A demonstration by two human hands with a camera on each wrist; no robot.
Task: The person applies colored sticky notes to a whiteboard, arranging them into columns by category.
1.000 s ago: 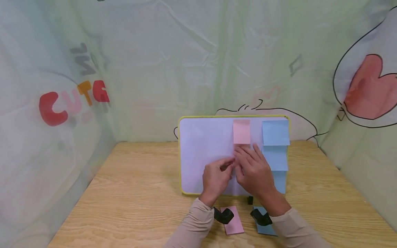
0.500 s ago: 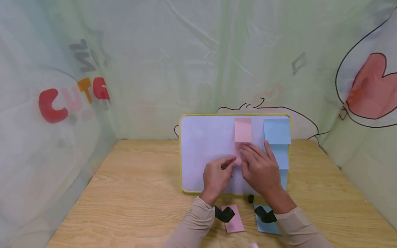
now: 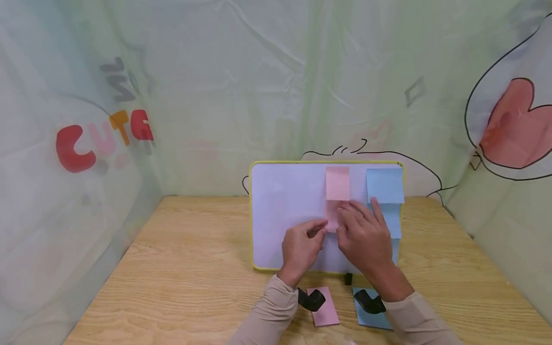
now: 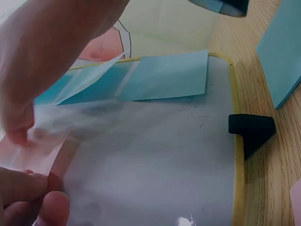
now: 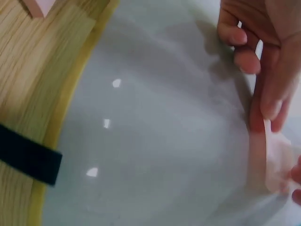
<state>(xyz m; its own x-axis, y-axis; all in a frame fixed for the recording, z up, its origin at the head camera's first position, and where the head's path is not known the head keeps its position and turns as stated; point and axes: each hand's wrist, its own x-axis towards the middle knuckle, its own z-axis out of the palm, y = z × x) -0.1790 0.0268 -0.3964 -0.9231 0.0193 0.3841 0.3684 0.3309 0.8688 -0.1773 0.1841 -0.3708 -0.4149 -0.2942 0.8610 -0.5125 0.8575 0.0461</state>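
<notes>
Nearest the person, behind both wrists, two pads lie flat on the wooden table [image 3: 181, 268]: a pink pad [image 3: 324, 307] behind the left wrist and a blue pad [image 3: 374, 314] behind the right; just ahead of the wrists a black foot [image 3: 348, 278] props the yellow-framed whiteboard [image 3: 284, 211], which stands tilted back. The left hand [image 3: 301, 249] has its fingers curled, thumb and forefinger pinching the lower left edge of a pink note [image 3: 333, 216] against the board; the right hand [image 3: 365, 237], touching the left hand's fingertips, lies with fingers straight and together, pressing flat on the same note from its right side. Directly beyond the fingertips a second pink note [image 3: 337, 183] sticks to the board, its lower edge meeting the pressed one; to the right of the right hand a column of blue notes [image 3: 385, 185] overlaps down the board's right side, partly hidden by that hand; past the board hangs a pale green printed sheet [image 3: 276, 81].
</notes>
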